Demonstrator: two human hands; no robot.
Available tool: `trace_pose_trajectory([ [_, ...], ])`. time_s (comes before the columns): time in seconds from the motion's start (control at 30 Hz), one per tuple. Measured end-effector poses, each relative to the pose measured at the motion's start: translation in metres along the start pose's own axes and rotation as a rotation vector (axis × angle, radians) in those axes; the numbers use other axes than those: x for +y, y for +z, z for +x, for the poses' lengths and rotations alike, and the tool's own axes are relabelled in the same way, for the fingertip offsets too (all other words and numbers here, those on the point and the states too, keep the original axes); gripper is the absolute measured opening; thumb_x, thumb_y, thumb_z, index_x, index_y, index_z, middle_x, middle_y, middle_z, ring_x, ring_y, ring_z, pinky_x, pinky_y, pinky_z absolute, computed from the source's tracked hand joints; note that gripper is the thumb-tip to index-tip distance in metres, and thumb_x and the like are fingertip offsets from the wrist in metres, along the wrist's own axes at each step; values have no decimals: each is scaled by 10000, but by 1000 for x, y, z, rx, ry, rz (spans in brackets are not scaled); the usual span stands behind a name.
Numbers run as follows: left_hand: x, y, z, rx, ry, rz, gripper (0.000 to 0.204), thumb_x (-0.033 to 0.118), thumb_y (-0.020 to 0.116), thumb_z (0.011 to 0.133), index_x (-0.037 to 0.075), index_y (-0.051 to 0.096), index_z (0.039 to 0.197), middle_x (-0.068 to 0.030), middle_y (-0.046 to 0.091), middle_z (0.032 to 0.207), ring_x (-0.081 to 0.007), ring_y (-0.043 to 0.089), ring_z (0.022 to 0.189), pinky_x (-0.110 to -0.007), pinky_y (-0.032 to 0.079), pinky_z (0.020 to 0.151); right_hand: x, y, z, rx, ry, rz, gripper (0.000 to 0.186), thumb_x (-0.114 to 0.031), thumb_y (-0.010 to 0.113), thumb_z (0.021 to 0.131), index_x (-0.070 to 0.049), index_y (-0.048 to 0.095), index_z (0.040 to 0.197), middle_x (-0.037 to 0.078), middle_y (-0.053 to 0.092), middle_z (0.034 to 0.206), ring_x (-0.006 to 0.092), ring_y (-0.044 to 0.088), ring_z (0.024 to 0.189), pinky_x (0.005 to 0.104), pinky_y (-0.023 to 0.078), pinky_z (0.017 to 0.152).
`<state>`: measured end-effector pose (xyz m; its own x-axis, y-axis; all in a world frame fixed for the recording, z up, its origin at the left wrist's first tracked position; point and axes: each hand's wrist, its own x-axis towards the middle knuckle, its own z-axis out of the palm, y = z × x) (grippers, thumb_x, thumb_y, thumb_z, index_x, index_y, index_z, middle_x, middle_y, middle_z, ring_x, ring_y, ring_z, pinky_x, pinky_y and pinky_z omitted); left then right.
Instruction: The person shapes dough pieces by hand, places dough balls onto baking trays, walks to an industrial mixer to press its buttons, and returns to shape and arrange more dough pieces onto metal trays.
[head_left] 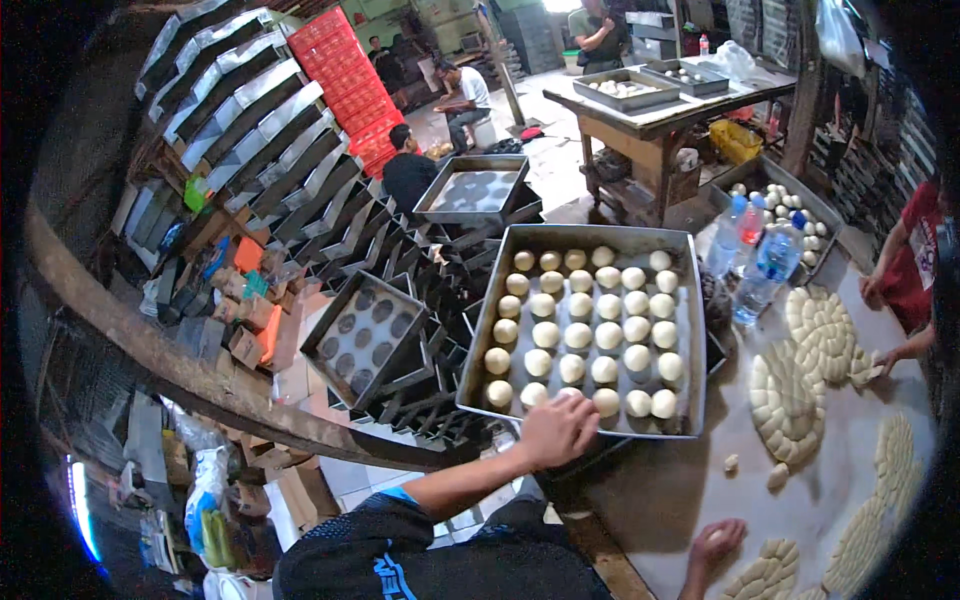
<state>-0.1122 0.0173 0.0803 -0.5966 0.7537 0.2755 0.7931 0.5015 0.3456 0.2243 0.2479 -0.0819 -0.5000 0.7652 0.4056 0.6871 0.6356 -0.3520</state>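
Pale tabletop (700,495) adjoined the metal tray (699,340), probably for short reach; dough balls (577,335) sat inside in rows (presumably spaced against sticking). Left hand's (558,432) grip curled at the near row, right hand's (716,541) over the tabletop; whether either held anything, I couldn't tell.

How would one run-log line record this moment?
left hand: at near row of dough balls in metal tray | right hand: near cut dough pieces on table | grips: unclear

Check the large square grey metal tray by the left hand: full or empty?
Mostly full: rows of round, pale dough balls cover most of the tray, with gaps between.
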Motion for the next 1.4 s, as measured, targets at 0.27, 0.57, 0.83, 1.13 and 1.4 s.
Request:
trace_pose_trajectory([
  [0.27,-33,-47,12,-286,344,-674,328,302,653,845,70,544,1050,-134,541,1037,-319,548,999,-406,464,855,-82,13,-32,-124,225,-166,261,-122,513,897,8,555,1120,189,579,1110,331,538,1106,405,409,945],
  [0.57,-158,-120,64,-196,359,-848,284,159,735,771,47,606,998,-148,600,997,-294,609,937,-373,505,803,-134,-76,102,-101,889,827,332,-290,519,942,3,606,1071,94,602,953,195,621,845,366,547,718],
  [0.83,-217,-132,26,40,-129,-837,208,55,698,740,17,573,902,-92,572,848,-167,549,748,-280,454,672,-406,70,334,-52,-453,492,371,-148,685,801,-5,589,1129,174,606,1151,321,583,1074,412,455,936],
  [1.13,-248,-118,-54,74,-564,-720,254,156,737,787,38,543,901,-30,543,722,-109,524,651,-266,448,597,-388,43,273,-91,-533,214,391,-98,671,742,-9,606,1117,204,610,1110,371,553,1086,459,422,975],
  [1.4,-188,-42,-62,-51,-358,-566,507,399,682,827,4,441,1034,-202,574,807,-321,585,716,-426,455,645,-168,-46,163,215,192,327,241,-94,639,846,32,626,1051,144,628,990,252,598,890,338,477,828],
])
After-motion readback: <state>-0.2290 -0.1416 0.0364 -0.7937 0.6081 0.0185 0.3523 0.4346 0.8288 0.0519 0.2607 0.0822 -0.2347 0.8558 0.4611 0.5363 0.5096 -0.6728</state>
